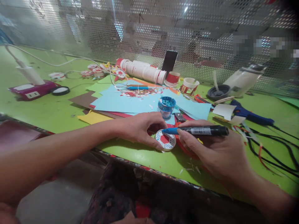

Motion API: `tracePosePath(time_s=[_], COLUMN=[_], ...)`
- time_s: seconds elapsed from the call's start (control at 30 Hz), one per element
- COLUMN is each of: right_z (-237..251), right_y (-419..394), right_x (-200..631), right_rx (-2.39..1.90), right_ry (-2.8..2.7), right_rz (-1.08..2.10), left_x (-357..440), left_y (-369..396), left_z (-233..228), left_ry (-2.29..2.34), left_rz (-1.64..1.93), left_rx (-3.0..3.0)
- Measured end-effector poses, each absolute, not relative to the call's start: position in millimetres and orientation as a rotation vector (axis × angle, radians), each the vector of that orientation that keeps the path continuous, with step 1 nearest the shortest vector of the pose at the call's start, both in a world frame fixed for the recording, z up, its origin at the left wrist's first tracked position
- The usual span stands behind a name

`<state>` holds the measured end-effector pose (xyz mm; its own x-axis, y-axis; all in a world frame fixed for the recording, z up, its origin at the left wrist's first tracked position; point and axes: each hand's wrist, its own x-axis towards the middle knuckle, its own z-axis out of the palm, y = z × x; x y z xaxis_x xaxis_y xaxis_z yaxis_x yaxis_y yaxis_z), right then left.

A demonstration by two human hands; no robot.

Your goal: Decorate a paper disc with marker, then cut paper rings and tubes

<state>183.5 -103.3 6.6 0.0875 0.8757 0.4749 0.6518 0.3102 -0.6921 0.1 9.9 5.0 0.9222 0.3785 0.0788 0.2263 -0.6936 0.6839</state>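
Left hand point(142, 129) grips a round white disc point(169, 144) by its edge between thumb and fingers; the disc bears a red central hexagon and small blue marks around it. Right hand point(219, 152) is closed around a black marker with a blue front end point(203, 131), its tip at the disc's upper left edge; whether the tip makes contact cannot be determined. The hands are apart from each other, with the disc located over the front part of the green tabletop point(140, 158). Just beyond the disc stands an open, clear jar of blue paint point(166, 108), near light-blue paper sheets point(112, 104). A red-orange looped handle point(190, 151) lies partly hidden beside the right hand. Farther right lies a dark-blue glue gun point(253, 116); a black-screened phone point(169, 61) leans upright at the back.
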Motion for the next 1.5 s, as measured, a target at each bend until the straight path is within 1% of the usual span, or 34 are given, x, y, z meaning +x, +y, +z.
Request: tracePosePath(time_s=[0.37,0.53,0.67,0.8,1.0,1.1,1.5], right_z=[6.8,7.8,9.3,8.3,5.1,5.6,6.3], right_y=[-104.3,-106.5,-108.9,-107.6,-102.6,-102.7,-103.6], right_x=[186.0,183.8,182.6,182.4,183.3,183.8,185.6], right_rx=[-1.373,-1.412,-1.417,-1.423,-1.314,-1.332,-1.363], right_ry=[-1.842,-1.692,-1.594,-1.581,-1.636,-1.650,-1.698], right_rz=[0.142,0.192,0.167,0.149,0.159,0.194,0.163], left_x=[0.1,-0.3,-0.4,0.1,0.6,0.3,0.5], left_y=[12.8,12.5,11.6,11.7,10.9,10.3,10.7], left_z=[2.9,1.9,2.3,3.7,5.9,5.8,5.1], left_ry=[0.371,0.387,0.419,0.404,0.409,0.411,0.416], left_rz=[0.291,0.282,0.283,0.261,0.253,0.257,0.253], left_rx=[2.405,2.377,2.358,2.385,2.390,2.376,2.371])
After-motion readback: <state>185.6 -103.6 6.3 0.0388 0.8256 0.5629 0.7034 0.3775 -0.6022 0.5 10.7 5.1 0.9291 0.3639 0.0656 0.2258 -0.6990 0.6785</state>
